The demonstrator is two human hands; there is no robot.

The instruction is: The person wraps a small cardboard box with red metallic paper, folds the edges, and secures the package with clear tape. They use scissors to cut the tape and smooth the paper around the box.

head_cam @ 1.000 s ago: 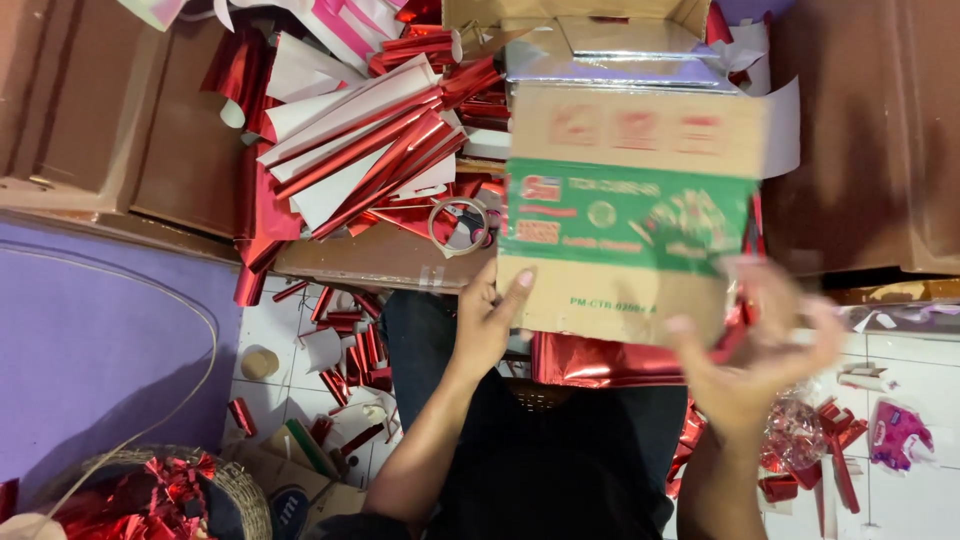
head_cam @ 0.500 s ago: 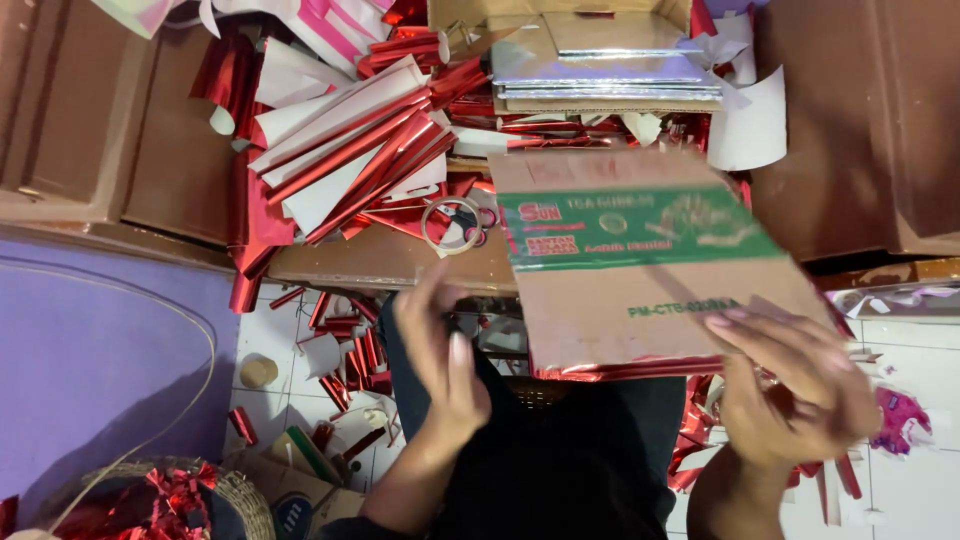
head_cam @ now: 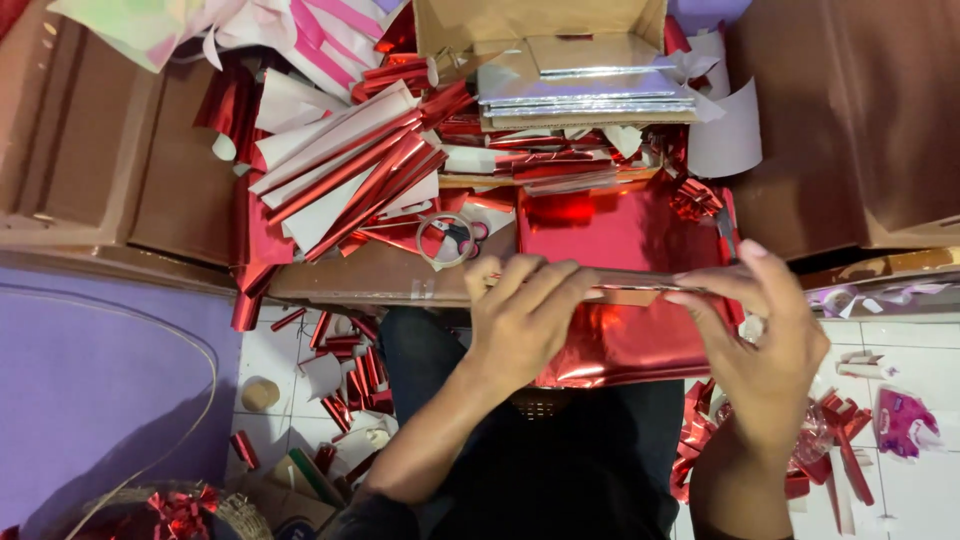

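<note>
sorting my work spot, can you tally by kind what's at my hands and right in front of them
Flat box being wrapped in shiny red foil paper, held by left hand and right hand: 1
Pink-handled scissors: 1
Stack of flat silver foil-covered boxes: 1
Open brown cardboard carton: 1
Small red foil ribbon bow: 1
Total: 5
</note>
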